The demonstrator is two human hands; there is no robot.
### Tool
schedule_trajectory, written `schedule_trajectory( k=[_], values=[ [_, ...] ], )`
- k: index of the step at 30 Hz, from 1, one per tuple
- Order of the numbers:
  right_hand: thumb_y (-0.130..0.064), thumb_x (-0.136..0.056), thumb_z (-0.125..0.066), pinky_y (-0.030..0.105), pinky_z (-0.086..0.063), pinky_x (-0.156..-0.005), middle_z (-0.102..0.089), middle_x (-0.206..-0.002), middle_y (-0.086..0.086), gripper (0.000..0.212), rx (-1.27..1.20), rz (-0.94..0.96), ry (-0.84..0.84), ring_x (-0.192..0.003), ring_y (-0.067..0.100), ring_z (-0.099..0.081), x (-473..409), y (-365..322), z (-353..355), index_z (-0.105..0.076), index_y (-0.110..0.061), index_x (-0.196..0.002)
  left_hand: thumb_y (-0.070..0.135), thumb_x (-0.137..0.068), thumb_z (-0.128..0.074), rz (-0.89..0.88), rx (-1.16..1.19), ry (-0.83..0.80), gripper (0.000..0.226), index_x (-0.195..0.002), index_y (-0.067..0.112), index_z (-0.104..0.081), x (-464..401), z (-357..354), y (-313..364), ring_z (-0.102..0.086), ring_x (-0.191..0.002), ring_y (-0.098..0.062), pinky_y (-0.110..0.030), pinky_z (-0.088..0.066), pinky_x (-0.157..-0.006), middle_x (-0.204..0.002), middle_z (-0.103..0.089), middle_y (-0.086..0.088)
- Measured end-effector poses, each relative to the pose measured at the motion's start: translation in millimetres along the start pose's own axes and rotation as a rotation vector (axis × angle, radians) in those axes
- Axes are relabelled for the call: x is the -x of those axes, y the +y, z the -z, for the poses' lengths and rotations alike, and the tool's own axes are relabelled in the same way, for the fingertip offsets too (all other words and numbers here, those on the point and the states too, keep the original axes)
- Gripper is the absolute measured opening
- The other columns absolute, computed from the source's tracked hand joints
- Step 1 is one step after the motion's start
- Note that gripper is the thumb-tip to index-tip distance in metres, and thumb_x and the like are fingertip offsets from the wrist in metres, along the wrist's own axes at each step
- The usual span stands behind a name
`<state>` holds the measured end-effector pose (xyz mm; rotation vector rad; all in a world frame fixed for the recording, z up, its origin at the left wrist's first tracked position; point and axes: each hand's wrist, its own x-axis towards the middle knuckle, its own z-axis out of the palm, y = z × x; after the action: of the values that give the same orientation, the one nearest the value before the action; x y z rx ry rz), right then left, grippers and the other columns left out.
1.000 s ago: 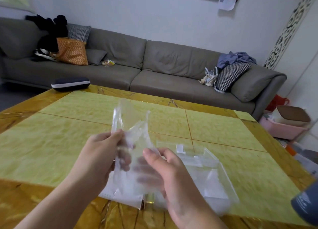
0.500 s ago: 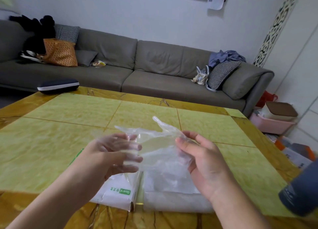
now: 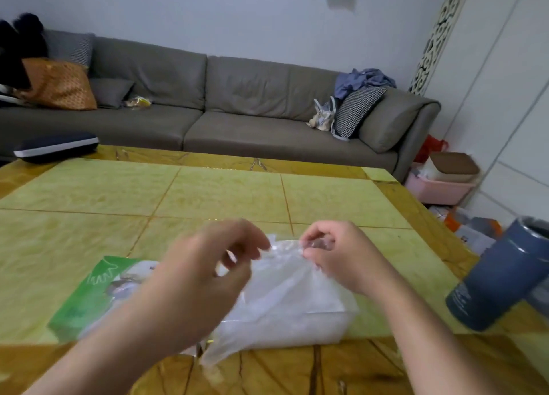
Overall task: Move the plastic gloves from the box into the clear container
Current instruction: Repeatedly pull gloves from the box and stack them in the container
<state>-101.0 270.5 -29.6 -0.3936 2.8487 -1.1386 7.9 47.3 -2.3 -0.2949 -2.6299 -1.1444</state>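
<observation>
Both hands hold a thin, crinkled glove [image 3: 285, 255] over the clear container [image 3: 312, 323]: right hand [image 3: 335, 255] pinching it, left hand [image 3: 205, 279] curled on its edge. Left of the container lies the flat green box [image 3: 89, 299], partly hidden by the left arm; to the right stands a smooth blue cup [image 3: 502, 279].

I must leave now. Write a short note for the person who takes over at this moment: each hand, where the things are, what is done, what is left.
Left hand: pinches the plastic glove.
Right hand: pinches the glove's other end.
The glove lies stretched over the clear container, one end hanging over the near side.
The green box lies left of the container on the table.
Left: tuck this glove in; whether the box holds more cannot be seen.
</observation>
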Motion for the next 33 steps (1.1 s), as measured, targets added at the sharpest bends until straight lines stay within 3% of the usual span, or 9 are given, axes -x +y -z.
schedule_trajectory(
  k=[2,5,11,14,23,27,30,32,33],
  values=[
    [-0.017,-0.093,-0.069,0.021,-0.048,-0.063,-0.071,-0.077,-0.009,0.015,0.039,0.015,-0.005,-0.069,-0.001,-0.066,0,0,-4,-0.071,-0.031,-0.088,0.018,-0.099,-0.050,0.051,-0.171,-0.202,0.030,-0.106,0.041,-0.068,-14,-32,0,-0.062,-0.092,0.002,-0.018,-0.052,-0.078,-0.098,-0.067,0.024],
    [-0.016,-0.092,-0.072,0.027,-0.056,-0.069,-0.071,-0.090,-0.009,0.016,0.098,0.017,-0.010,-0.075,0.008,-0.070,-2,4,-8,-0.070,-0.031,-0.086,0.020,-0.100,-0.039,0.172,-0.301,-0.385,0.036,-0.120,0.041,-0.060,-29,-72,-17,-0.060,-0.100,-0.004,-0.031,-0.055,-0.088,-0.113,-0.063,0.018],
    [-0.012,-0.091,-0.076,0.023,-0.053,-0.065,-0.067,-0.094,-0.008,0.017,0.255,0.012,-0.042,-0.077,0.007,-0.067,-8,12,-10,-0.071,-0.028,-0.086,0.008,-0.099,-0.044,0.258,-0.220,-0.597,0.035,-0.119,0.030,-0.063,-50,-89,-30,-0.065,-0.090,0.003,-0.015,-0.051,-0.075,-0.097,-0.074,0.017],
    [-0.010,-0.092,-0.074,0.029,-0.060,-0.064,-0.067,-0.092,-0.007,0.020,0.296,0.016,-0.025,-0.074,0.010,-0.068,-8,10,-11,-0.071,-0.026,-0.081,0.011,-0.098,-0.055,0.287,-0.208,-0.693,0.028,-0.117,0.027,-0.069,-59,-89,-33,-0.069,-0.091,0.000,-0.014,-0.052,-0.076,-0.102,-0.077,0.013],
    [0.000,-0.086,-0.063,0.043,-0.062,-0.063,-0.063,-0.085,-0.002,0.024,0.419,0.039,0.075,-0.070,0.022,-0.066,-3,7,-9,-0.061,-0.023,-0.079,0.017,-0.085,-0.068,0.349,-0.234,-0.676,0.016,-0.083,0.032,-0.067,-64,-103,-46,-0.070,-0.088,-0.009,-0.026,-0.058,-0.077,-0.086,-0.072,0.015],
    [0.001,-0.081,-0.052,0.043,-0.057,-0.059,-0.059,-0.083,-0.001,0.020,0.362,0.120,0.164,-0.071,0.021,-0.060,11,-18,-3,-0.056,-0.019,-0.081,0.016,-0.089,-0.064,0.339,-0.246,-0.703,0.013,-0.087,0.029,-0.064,-64,-107,-43,-0.057,-0.073,-0.003,-0.018,-0.039,-0.056,-0.080,-0.062,0.019],
    [-0.006,-0.067,-0.040,0.050,-0.060,-0.055,-0.068,-0.073,0.009,0.023,0.200,0.086,0.035,-0.066,0.031,-0.066,19,-34,-15,-0.062,-0.010,-0.072,0.016,-0.087,-0.061,0.306,-0.310,-0.732,0.022,-0.069,0.017,-0.049,-65,-108,-43,-0.042,-0.061,-0.007,-0.022,-0.033,-0.056,-0.062,-0.050,0.016],
    [-0.005,-0.066,-0.039,0.042,-0.053,-0.045,-0.062,-0.068,0.011,0.018,0.259,0.001,-0.141,-0.057,0.033,-0.059,21,-35,-27,-0.056,-0.007,-0.066,0.016,-0.089,-0.059,0.261,-0.353,-0.765,0.026,-0.067,0.023,-0.047,-65,-107,-41,-0.043,-0.069,-0.013,-0.026,-0.038,-0.065,-0.068,-0.050,0.010],
    [-0.001,-0.071,-0.041,0.035,-0.042,-0.042,-0.055,-0.069,0.009,0.013,0.323,-0.042,-0.229,-0.054,0.029,-0.050,22,-35,-32,-0.051,-0.008,-0.065,0.018,-0.090,-0.059,0.245,-0.352,-0.763,0.026,-0.068,0.027,-0.048,-65,-106,-39,-0.044,-0.073,-0.015,-0.028,-0.039,-0.069,-0.071,-0.051,0.009]
  ],
)
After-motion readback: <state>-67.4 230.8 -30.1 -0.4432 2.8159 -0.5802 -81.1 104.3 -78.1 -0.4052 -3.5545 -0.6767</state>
